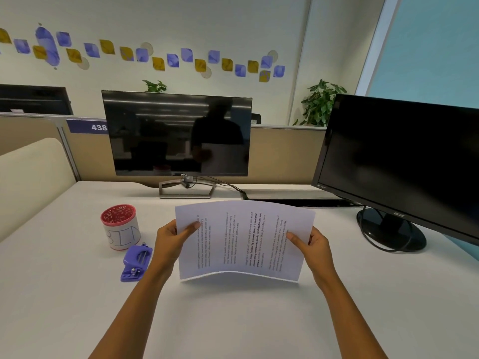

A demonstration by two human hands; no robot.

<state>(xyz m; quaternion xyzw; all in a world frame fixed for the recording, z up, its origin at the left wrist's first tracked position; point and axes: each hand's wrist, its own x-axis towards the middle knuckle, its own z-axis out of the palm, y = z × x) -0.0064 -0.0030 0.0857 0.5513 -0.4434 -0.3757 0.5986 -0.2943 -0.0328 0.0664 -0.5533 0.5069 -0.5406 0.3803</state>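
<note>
Hands (pixel 171 242) (pixel 318 248) at ends of paper (pixel 243 239), seemingly aloft

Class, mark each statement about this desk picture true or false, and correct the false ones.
1. The left hand and right hand both hold the sheet of paper. True.
2. The sheet is blank. False: it bears printed text.
3. The cup marked BIN stands right of the sheet. False: it stands on its left.
4. The centre monitor and right monitor are dark. True.
5. The purple tool lies inside the cup. False: it lies on the desk beside it.
</note>
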